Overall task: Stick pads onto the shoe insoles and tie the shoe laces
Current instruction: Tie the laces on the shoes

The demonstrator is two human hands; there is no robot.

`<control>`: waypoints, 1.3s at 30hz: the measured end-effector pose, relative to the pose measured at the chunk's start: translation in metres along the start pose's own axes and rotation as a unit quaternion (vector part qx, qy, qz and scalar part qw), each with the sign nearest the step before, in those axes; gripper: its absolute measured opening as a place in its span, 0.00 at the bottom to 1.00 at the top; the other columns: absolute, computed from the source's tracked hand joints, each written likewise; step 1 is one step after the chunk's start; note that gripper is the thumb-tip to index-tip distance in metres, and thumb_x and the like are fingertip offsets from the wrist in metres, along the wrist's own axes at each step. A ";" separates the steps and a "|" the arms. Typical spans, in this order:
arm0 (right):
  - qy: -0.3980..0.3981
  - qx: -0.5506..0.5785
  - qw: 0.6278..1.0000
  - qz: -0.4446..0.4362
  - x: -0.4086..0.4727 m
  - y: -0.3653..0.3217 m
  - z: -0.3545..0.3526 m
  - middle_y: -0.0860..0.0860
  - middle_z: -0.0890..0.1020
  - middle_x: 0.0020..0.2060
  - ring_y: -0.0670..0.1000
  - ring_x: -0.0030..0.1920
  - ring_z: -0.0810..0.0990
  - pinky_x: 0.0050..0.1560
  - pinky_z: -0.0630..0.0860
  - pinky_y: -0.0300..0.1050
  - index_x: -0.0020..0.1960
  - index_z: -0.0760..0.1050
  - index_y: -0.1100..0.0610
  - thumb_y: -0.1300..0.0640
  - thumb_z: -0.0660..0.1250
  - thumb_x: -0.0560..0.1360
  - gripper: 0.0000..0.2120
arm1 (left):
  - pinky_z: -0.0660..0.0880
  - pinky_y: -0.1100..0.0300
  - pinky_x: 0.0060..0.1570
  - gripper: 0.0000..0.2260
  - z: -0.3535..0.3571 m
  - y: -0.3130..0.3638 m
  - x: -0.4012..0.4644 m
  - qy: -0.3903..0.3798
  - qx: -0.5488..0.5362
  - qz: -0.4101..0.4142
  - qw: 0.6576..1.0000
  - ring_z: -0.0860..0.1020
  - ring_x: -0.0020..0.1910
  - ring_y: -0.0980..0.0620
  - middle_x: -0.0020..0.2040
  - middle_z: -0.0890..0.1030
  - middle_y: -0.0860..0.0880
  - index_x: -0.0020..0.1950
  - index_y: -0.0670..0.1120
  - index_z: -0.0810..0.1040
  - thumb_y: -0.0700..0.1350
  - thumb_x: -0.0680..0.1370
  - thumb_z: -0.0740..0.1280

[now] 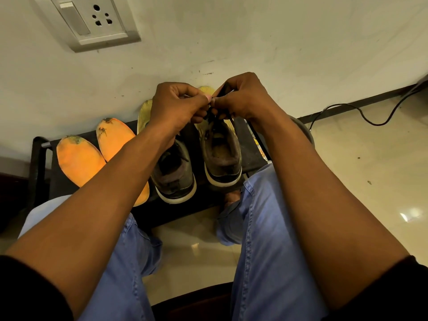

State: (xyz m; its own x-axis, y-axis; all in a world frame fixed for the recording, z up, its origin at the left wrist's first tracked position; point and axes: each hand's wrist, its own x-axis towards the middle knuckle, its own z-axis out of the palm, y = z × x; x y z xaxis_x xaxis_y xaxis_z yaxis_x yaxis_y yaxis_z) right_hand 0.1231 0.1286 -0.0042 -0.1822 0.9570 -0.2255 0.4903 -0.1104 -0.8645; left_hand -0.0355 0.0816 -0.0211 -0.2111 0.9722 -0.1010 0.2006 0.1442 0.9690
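Two dark, worn shoes with white soles stand side by side on a black stool [252, 137], toes toward the wall. My left hand [178, 105] and my right hand [240, 98] meet above the right shoe [222, 154], and each pinches a strand of its black lace [214, 117]. The left shoe [173, 174] sits under my left wrist, its front hidden. Two orange insoles [81, 161] lie to the left of the shoes, partly covered by my left forearm. No pads are visible.
A white wall with a switch and socket plate [92, 22] rises just behind the stool. A black cable [361, 112] trails across the glossy tiled floor at right. My knees in blue trousers [261, 228] flank the stool's near edge.
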 end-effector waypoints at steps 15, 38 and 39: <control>0.016 0.056 0.998 -0.007 -0.001 0.002 -0.002 0.62 0.85 0.39 0.57 0.36 0.85 0.41 0.85 0.50 0.47 0.84 0.66 0.67 0.75 0.73 0.04 | 0.84 0.54 0.47 0.10 -0.003 0.002 -0.003 -0.068 -0.097 -0.099 0.988 0.87 0.47 0.43 0.46 0.87 0.40 0.54 0.38 0.84 0.42 0.76 0.76; 0.023 -0.104 0.991 -0.085 0.007 0.010 0.005 0.48 0.85 0.39 0.48 0.41 0.85 0.48 0.85 0.49 0.44 0.85 0.53 0.57 0.80 0.69 0.05 | 0.81 0.56 0.43 0.07 0.007 -0.018 0.002 0.021 0.267 0.118 0.956 0.81 0.37 0.57 0.38 0.83 0.53 0.49 0.48 0.87 0.50 0.75 0.75; 0.024 -0.108 0.990 -0.086 0.008 0.010 0.005 0.48 0.85 0.39 0.48 0.41 0.85 0.48 0.84 0.50 0.44 0.85 0.53 0.56 0.80 0.69 0.05 | 0.81 0.55 0.43 0.07 0.008 -0.019 0.001 0.028 0.277 0.121 0.953 0.81 0.37 0.56 0.37 0.82 0.53 0.49 0.49 0.87 0.51 0.75 0.74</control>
State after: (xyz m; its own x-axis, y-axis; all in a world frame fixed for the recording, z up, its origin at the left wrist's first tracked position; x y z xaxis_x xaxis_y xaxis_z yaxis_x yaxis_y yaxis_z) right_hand 0.1218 0.1336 -0.0169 -0.2399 0.9691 -0.0576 0.6271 0.1094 -0.7712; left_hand -0.0318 0.0817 -0.0411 -0.1424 0.9803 0.1372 0.7204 0.0076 0.6936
